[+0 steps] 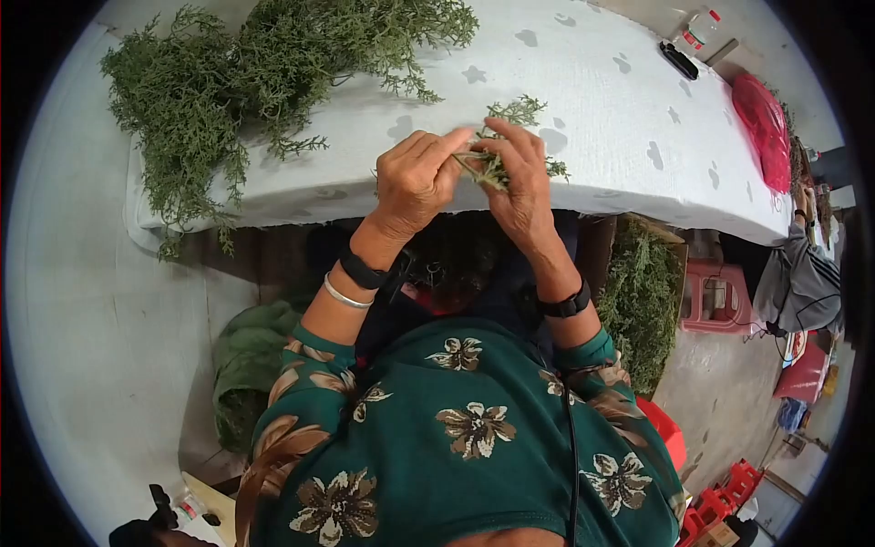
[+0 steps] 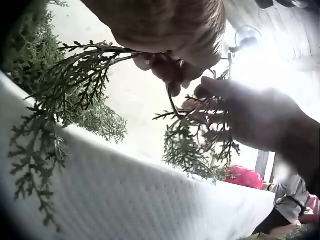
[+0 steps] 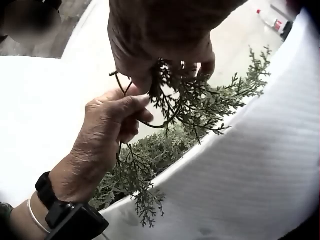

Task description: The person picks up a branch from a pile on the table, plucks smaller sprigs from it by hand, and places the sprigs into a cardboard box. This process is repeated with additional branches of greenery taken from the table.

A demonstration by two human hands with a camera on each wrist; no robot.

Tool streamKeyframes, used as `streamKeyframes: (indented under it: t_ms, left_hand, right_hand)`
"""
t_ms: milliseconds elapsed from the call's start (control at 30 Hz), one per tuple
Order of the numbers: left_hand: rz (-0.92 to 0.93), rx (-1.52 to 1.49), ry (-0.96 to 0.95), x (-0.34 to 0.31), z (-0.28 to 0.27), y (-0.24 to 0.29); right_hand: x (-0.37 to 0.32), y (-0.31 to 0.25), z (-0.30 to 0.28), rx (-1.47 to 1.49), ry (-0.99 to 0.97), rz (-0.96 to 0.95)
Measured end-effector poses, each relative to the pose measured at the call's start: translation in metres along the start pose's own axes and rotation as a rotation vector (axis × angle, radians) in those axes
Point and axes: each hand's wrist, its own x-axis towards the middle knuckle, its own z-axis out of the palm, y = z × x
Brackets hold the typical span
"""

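Note:
Over the front edge of the table, my left hand [image 1: 415, 182] pinches the thin stem of a green evergreen sprig [image 1: 521, 111] between thumb and fingers. Facing it, my right hand [image 1: 521, 182] grips the same sprig among its scaly leaves, fingers bent around the foliage. A curved stem [image 3: 159, 126] runs between the two hands in the right wrist view. Another leafy sprig [image 2: 75, 70] hangs from the left hand's fingers in the left wrist view. Parts of the stems are hidden behind the fingers.
A large heap of evergreen branches [image 1: 200, 100] covers the left of the white patterned tablecloth [image 1: 611, 118]. A bottle [image 1: 700, 29], a black object [image 1: 679, 60] and a pink bag [image 1: 762, 132] are at right. Below stands a box of greenery [image 1: 638, 292] near a pink stool [image 1: 711, 296].

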Motion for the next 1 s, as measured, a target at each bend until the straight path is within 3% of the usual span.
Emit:
streamKeyframes:
  t_ms: [33,133,300,400,567,667,700,767,867,900,1000]
  left_hand:
    - [-0.063,0.036,0.008,0.000,0.003,0.002]
    - [-0.133,0.136,-0.031,-0.004,0.009,0.000]
    - [-0.167,0.354,-0.195,-0.001,0.016,-0.009]
    - [-0.199,0.425,-0.247,-0.002,0.025,-0.026]
    - [-0.219,0.472,-0.285,-0.023,0.043,-0.045]
    - [-0.225,0.460,-0.261,-0.036,0.053,-0.051]
    - [-0.234,0.448,-0.233,-0.038,0.055,-0.054]
    - [-0.232,0.442,-0.200,-0.030,0.055,-0.068]
    - [-0.307,0.380,-0.196,-0.017,0.052,-0.085]
    - [-0.298,0.375,-0.185,-0.009,0.048,-0.083]
    - [-1.157,-0.958,-0.381,0.008,0.025,-0.077]
  right_hand:
    - [0.002,-0.003,-0.002,0.001,0.001,-0.002]
    - [0.011,-0.026,-0.021,-0.479,0.211,-0.212]
    - [0.013,-0.037,-0.027,-0.435,0.073,-0.326]
    - [0.001,-0.037,-0.024,-0.372,-0.328,0.017]
    - [-0.030,-0.030,-0.002,-0.292,-0.308,0.034]
    - [-0.041,-0.033,-0.006,0.158,-0.331,0.465]
    - [-0.047,-0.037,-0.011,0.160,-0.343,0.460]
    - [-0.061,-0.046,-0.022,0.769,-0.559,0.536]
    - [-0.063,-0.071,-0.062,0.700,-0.568,0.531]
    - [-0.062,-0.053,-0.066,0.752,-0.374,0.597]
    - [-0.061,-0.003,-0.076,0.914,0.170,0.785]
